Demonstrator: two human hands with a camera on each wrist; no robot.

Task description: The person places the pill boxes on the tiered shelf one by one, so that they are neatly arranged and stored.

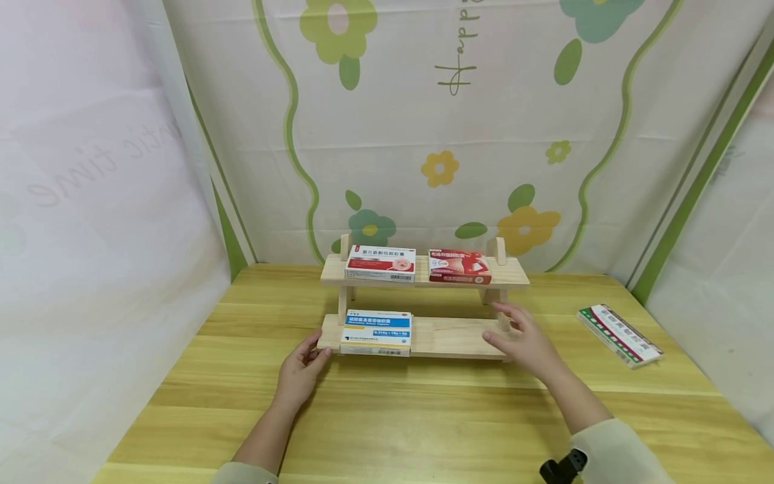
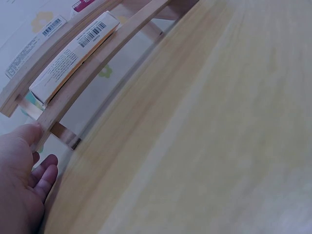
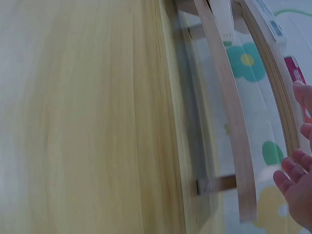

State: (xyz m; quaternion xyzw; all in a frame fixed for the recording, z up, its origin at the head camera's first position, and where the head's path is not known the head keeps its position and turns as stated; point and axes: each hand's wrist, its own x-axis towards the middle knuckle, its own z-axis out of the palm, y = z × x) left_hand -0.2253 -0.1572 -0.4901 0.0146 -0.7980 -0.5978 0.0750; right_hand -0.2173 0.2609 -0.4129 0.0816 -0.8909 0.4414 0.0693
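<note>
A two-tier wooden display shelf (image 1: 453, 338) stands on the table. My left hand (image 1: 297, 373) grips the left end of its lower tier; in the left wrist view, the thumb (image 2: 30, 132) lies against the board's end and the other fingers curl below. My right hand (image 1: 525, 344) is at the right end of the lower tier, fingers spread and holding nothing; whether it touches the wood I cannot tell. A blue-and-white medicine box (image 1: 376, 333) sits at the lower tier's left. Above it are a red-and-white medicine box (image 1: 380, 263) and, farther right, a red medicine box (image 1: 459, 266).
A white medicine box with green and dark red stripes (image 1: 620, 335) lies on the table (image 1: 423, 423) right of the shelf. Behind the shelf hangs a flower-printed cloth (image 1: 375, 134). More cloth closes off the left and right sides.
</note>
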